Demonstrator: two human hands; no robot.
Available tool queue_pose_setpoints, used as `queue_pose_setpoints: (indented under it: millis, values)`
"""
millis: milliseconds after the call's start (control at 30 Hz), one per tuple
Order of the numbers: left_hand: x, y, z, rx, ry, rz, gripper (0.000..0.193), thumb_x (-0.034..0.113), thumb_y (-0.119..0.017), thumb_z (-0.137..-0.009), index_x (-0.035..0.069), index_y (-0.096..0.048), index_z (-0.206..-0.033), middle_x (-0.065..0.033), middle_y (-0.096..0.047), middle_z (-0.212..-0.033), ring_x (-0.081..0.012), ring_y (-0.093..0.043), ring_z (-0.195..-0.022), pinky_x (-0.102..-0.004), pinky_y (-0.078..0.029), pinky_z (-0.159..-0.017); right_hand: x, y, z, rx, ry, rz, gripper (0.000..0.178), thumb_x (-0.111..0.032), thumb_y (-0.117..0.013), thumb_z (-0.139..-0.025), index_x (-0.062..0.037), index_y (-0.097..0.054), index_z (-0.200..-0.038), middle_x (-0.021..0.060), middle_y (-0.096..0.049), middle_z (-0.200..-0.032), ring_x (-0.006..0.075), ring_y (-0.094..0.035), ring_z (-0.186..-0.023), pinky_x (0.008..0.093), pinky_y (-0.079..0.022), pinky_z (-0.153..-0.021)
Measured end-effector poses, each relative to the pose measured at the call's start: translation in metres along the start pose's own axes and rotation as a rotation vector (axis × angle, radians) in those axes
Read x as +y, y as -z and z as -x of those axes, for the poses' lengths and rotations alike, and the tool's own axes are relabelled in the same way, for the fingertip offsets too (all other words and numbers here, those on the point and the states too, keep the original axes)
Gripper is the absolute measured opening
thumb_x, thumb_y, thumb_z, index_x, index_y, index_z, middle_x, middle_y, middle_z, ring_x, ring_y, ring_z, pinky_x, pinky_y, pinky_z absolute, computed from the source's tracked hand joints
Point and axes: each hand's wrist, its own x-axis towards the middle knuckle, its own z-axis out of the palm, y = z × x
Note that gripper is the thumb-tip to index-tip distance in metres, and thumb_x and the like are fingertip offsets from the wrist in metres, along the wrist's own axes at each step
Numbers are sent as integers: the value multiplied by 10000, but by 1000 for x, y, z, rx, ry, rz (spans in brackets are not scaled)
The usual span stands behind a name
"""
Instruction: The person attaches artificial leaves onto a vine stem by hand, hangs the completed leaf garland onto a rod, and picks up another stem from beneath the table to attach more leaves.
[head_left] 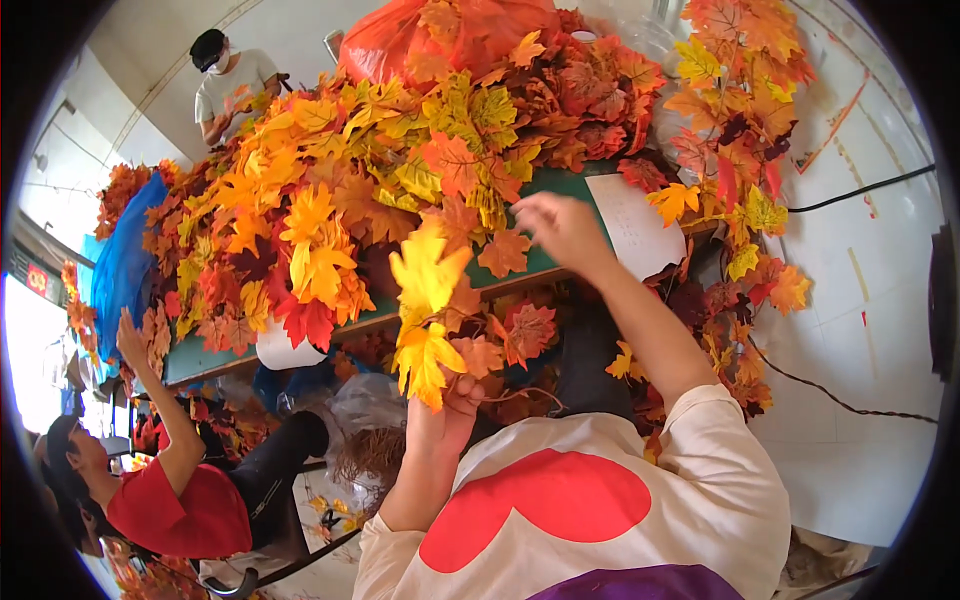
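Your shirt [590,495] fills lower centre; mid-frame, your left hand [458,405] pinches a garland [430,270]. Your right hand [562,228], above and apart, seems empty. Tugging could snag leaves in the pile [370,150].

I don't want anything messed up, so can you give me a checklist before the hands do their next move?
1. Left hand holding the leaf spray: ok, closed around its lower end.
2. Right hand empty: cannot tell, too blurred.
3. More leaves nearby: ok, a big leaf pile is there.
4. Table tidy: not ok, heaped with leaves.
5. Right forearm off the white sheet: cannot tell.
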Motion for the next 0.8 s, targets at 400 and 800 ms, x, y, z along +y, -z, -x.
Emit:
queue_pose_setpoints:
  millis: [400, 800]
  values:
    - [9, -8, -11, -37, 6, 46, 301, 204, -488, -873, 110, -481, -1159, 47, -564, -1026, -36, -336, -478, -205, -336, -522, 108, 122, -49, 126, -317, 1164, 195, -157, -508, -797, -14, -618, -873, 193, -637, -807, 333, -630, -787, 434, -494, -644]
    - [7, -5, -16, -67, 45, 172, 234, 203, -482, -876, 86, -500, -1078, 27, -540, -869, -38, -340, -493, -195, -312, -504, 121, 198, -62, 492, -170, 610, 172, -157, -499, -812, -39, -556, -924, 207, -592, -847, 385, -555, -857, 463, -436, -702]
